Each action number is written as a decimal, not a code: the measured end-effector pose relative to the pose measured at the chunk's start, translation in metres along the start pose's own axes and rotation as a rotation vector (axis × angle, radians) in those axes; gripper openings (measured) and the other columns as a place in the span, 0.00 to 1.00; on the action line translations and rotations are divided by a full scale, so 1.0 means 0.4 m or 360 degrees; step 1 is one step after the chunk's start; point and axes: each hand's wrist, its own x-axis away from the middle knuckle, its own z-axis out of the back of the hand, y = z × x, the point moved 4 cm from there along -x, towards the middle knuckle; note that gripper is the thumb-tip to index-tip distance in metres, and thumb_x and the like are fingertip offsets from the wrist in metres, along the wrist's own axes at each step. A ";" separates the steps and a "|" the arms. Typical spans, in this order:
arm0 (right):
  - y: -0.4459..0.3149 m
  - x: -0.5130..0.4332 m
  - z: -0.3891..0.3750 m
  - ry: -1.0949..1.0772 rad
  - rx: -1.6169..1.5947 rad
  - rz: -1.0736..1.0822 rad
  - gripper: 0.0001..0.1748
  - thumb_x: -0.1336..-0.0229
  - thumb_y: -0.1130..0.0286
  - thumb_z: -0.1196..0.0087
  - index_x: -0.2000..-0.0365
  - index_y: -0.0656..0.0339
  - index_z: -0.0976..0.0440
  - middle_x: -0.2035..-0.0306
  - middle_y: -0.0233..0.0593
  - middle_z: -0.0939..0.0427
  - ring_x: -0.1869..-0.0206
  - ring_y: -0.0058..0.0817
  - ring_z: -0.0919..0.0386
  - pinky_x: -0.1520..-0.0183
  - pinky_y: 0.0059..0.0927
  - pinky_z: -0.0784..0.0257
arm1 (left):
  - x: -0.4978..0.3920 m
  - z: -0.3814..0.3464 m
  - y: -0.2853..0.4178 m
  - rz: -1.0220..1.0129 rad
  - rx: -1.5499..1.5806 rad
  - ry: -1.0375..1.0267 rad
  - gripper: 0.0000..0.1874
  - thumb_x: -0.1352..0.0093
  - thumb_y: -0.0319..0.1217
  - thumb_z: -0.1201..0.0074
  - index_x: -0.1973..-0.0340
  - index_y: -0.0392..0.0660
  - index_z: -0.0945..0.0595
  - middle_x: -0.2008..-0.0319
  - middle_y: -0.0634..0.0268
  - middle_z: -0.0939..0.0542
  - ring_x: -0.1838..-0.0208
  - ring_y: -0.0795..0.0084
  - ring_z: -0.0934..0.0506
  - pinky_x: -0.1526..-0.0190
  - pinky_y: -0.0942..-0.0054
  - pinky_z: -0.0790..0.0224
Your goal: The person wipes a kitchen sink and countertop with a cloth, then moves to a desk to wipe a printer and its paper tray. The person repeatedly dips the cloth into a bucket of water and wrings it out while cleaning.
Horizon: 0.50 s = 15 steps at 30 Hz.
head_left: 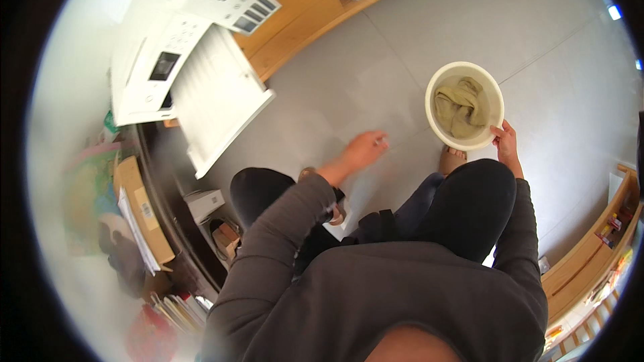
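At the right, my right hand [506, 142] grips the rim of a cream plastic bucket [432, 103]. A crumpled olive-green cloth [455, 103] lies inside the bucket, in what looks like shallow water. The bucket is above the grey tiled floor, just beyond my right knee. Blurred by motion, my left hand [358, 152] hangs over the floor between my knees. Its fingers look loosely bent and slightly apart, and I make out nothing held in them. It is apart from the bucket.
A white printer [151, 55] with its paper tray [221, 93] pulled out stands at the upper left. Dark shelving [176, 221] with a cardboard box [143, 206] is on my left. Wooden furniture [302, 22] runs along the top; a wooden drawer unit [578, 271] stands at the lower right.
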 end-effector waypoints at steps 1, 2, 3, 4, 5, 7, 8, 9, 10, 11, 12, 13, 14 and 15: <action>0.005 -0.001 -0.001 0.0041 0.0072 -0.0015 0.17 0.47 0.72 0.44 0.55 0.60 0.22 0.74 0.25 0.23 0.80 0.12 0.37 0.77 0.16 0.44 | 0.013 0.078 0.034 0.0026 -0.0008 0.0031 0.19 0.29 0.38 0.46 0.47 0.41 0.22 0.56 0.56 0.18 0.57 0.63 0.21 0.52 0.66 0.28; 0.006 -0.002 -0.003 0.0041 0.0133 -0.0009 0.16 0.47 0.72 0.44 0.55 0.60 0.22 0.75 0.25 0.23 0.81 0.12 0.38 0.77 0.17 0.44 | 0.030 0.152 0.082 -0.0034 -0.0125 0.0085 0.19 0.29 0.38 0.46 0.47 0.40 0.22 0.56 0.56 0.18 0.57 0.64 0.21 0.52 0.66 0.28; 0.003 0.001 -0.001 0.0038 0.0192 0.0029 0.16 0.48 0.73 0.44 0.56 0.60 0.22 0.75 0.25 0.23 0.82 0.13 0.38 0.78 0.17 0.44 | 0.054 0.220 0.134 -0.0046 -0.0234 0.0133 0.19 0.29 0.38 0.46 0.47 0.40 0.22 0.56 0.56 0.18 0.56 0.65 0.21 0.52 0.67 0.28; 0.004 0.001 -0.006 0.0076 0.0122 0.0038 0.17 0.48 0.74 0.45 0.55 0.63 0.23 0.74 0.29 0.22 0.81 0.14 0.35 0.78 0.19 0.41 | 0.082 0.282 0.197 -0.0146 -0.0319 0.0151 0.19 0.28 0.38 0.46 0.47 0.40 0.22 0.55 0.57 0.18 0.56 0.66 0.22 0.52 0.67 0.28; 0.001 0.014 -0.002 0.0051 0.0023 0.0054 0.18 0.48 0.75 0.45 0.55 0.64 0.23 0.74 0.31 0.21 0.81 0.15 0.33 0.78 0.20 0.39 | 0.124 0.330 0.267 -0.0182 -0.0416 0.0149 0.19 0.28 0.37 0.47 0.46 0.40 0.22 0.54 0.57 0.19 0.55 0.66 0.22 0.52 0.67 0.28; -0.011 0.031 -0.014 0.0046 -0.0183 0.0105 0.19 0.48 0.76 0.46 0.54 0.67 0.24 0.72 0.34 0.20 0.79 0.17 0.29 0.76 0.21 0.35 | 0.213 0.418 0.392 -0.0269 -0.0396 0.0131 0.19 0.27 0.36 0.48 0.44 0.41 0.23 0.51 0.58 0.20 0.53 0.66 0.23 0.50 0.67 0.28; -0.026 0.041 -0.015 -0.0030 -0.0015 0.0124 0.19 0.48 0.78 0.47 0.53 0.69 0.25 0.68 0.40 0.19 0.74 0.21 0.23 0.73 0.23 0.29 | 0.258 0.460 0.450 -0.0364 -0.0366 0.0134 0.19 0.27 0.35 0.48 0.43 0.42 0.24 0.50 0.58 0.20 0.52 0.66 0.23 0.50 0.68 0.29; -0.042 0.055 -0.019 -0.0010 0.0009 0.0177 0.19 0.48 0.78 0.47 0.53 0.69 0.25 0.68 0.40 0.19 0.74 0.21 0.23 0.73 0.23 0.30 | 0.305 0.494 0.498 -0.0375 -0.0411 0.0071 0.19 0.27 0.34 0.48 0.42 0.42 0.24 0.49 0.59 0.21 0.51 0.67 0.23 0.49 0.68 0.29; -0.056 0.069 -0.026 0.0009 0.0039 0.0230 0.20 0.48 0.78 0.47 0.53 0.69 0.25 0.68 0.40 0.19 0.75 0.21 0.23 0.73 0.23 0.30 | 0.352 0.526 0.543 -0.0462 -0.0433 0.0021 0.19 0.27 0.33 0.48 0.41 0.43 0.25 0.48 0.60 0.21 0.51 0.67 0.23 0.48 0.68 0.29; -0.068 0.080 -0.033 0.0039 0.0047 0.0249 0.20 0.48 0.78 0.47 0.53 0.69 0.25 0.68 0.41 0.19 0.75 0.22 0.23 0.74 0.23 0.30 | 0.401 0.556 0.580 -0.0590 -0.0444 -0.0029 0.20 0.27 0.32 0.49 0.40 0.44 0.25 0.47 0.60 0.22 0.50 0.68 0.23 0.47 0.68 0.29; -0.083 0.099 -0.034 0.0073 0.0002 0.0295 0.19 0.48 0.78 0.47 0.53 0.69 0.24 0.70 0.39 0.19 0.76 0.21 0.25 0.75 0.23 0.31 | 0.449 0.587 0.608 -0.0558 -0.0410 -0.0048 0.20 0.27 0.31 0.49 0.40 0.44 0.26 0.46 0.61 0.22 0.49 0.68 0.23 0.46 0.68 0.30; -0.086 0.112 -0.042 0.0113 -0.0067 0.0298 0.19 0.48 0.78 0.47 0.54 0.68 0.24 0.71 0.38 0.20 0.78 0.20 0.26 0.76 0.23 0.32 | 0.496 0.619 0.624 -0.0541 -0.0364 -0.0076 0.20 0.27 0.30 0.49 0.40 0.44 0.26 0.46 0.61 0.22 0.49 0.69 0.24 0.45 0.68 0.30; -0.093 0.125 -0.045 0.0152 -0.0134 0.0296 0.18 0.49 0.78 0.47 0.54 0.68 0.24 0.72 0.37 0.20 0.79 0.19 0.27 0.77 0.23 0.34 | 0.547 0.662 0.628 -0.0408 -0.0391 0.0002 0.20 0.27 0.30 0.50 0.39 0.43 0.26 0.46 0.62 0.22 0.48 0.69 0.24 0.45 0.68 0.30; -0.097 0.132 -0.051 0.0159 -0.0094 0.0287 0.18 0.49 0.78 0.47 0.55 0.68 0.24 0.74 0.36 0.21 0.80 0.18 0.29 0.78 0.23 0.35 | 0.586 0.700 0.646 -0.0561 -0.0495 0.0046 0.20 0.26 0.31 0.51 0.40 0.42 0.26 0.46 0.61 0.22 0.47 0.69 0.24 0.46 0.69 0.30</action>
